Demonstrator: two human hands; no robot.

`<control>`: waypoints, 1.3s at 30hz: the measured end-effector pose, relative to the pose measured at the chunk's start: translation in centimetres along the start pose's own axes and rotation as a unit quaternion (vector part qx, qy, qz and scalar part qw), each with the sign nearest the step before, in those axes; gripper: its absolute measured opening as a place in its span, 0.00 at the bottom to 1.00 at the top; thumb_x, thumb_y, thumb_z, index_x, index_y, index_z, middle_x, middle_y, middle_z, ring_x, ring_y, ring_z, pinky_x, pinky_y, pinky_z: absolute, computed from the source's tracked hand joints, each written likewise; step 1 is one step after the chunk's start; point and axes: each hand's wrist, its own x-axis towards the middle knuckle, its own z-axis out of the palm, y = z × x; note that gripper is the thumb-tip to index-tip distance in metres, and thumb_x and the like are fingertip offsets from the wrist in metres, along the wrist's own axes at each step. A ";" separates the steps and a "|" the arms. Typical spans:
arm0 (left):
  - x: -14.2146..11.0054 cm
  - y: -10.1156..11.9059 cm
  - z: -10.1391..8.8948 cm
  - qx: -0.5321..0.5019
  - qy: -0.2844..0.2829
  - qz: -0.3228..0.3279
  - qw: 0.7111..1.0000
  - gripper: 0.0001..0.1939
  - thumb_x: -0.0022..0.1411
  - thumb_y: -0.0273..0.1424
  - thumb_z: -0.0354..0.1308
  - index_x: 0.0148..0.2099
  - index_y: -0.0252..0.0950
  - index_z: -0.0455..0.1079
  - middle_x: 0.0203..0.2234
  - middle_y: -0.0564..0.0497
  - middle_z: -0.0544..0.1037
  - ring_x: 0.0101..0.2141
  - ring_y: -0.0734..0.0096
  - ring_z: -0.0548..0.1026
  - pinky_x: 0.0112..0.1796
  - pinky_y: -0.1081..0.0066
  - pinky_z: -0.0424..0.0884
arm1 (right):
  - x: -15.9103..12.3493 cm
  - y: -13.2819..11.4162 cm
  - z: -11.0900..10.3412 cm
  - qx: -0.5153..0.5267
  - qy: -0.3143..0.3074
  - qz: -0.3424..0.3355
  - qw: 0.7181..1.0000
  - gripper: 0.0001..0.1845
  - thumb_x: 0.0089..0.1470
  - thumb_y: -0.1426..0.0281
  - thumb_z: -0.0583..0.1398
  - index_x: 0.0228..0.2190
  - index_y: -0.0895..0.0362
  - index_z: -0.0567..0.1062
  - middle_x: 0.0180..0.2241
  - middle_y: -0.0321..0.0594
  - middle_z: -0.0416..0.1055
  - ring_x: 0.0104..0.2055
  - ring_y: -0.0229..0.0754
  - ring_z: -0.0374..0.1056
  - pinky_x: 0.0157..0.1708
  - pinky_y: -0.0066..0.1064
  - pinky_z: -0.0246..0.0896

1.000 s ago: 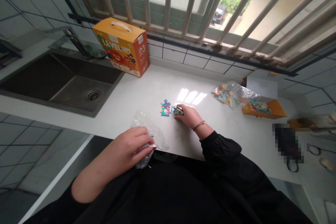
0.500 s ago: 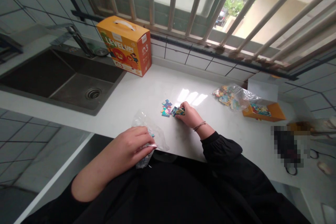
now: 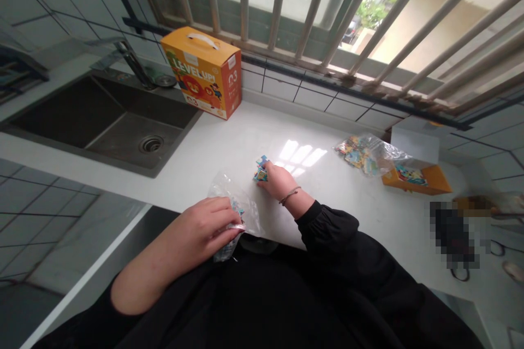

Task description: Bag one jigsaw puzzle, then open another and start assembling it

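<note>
While the left hand (image 3: 207,223) curls its fingers closed around a crumpled clear plastic bag (image 3: 233,202), keeping it bunched, the fingers of the right hand (image 3: 278,182) bear down on small jigsaw pieces (image 3: 261,173), though any grip is hidden.

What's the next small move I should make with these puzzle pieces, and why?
Probably ease the coloured piece out of the clear plastic bag with your left hand. One shows inside the bag's opening, which that hand already grips, while your right hand is on the small cluster of jigsaw pieces on the white counter.
</note>
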 end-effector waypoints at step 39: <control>1.7 3.2 3.1 0.101 0.003 0.162 0.982 0.13 0.79 0.29 0.57 0.39 0.36 0.77 0.32 0.50 0.75 0.35 0.64 0.72 0.39 0.62 0.67 | -4.4 -6.4 -1.3 0.391 -0.320 -0.058 0.861 0.06 0.60 0.68 0.67 0.39 0.54 0.77 0.33 0.32 0.79 0.39 0.43 0.77 0.42 0.34 0.79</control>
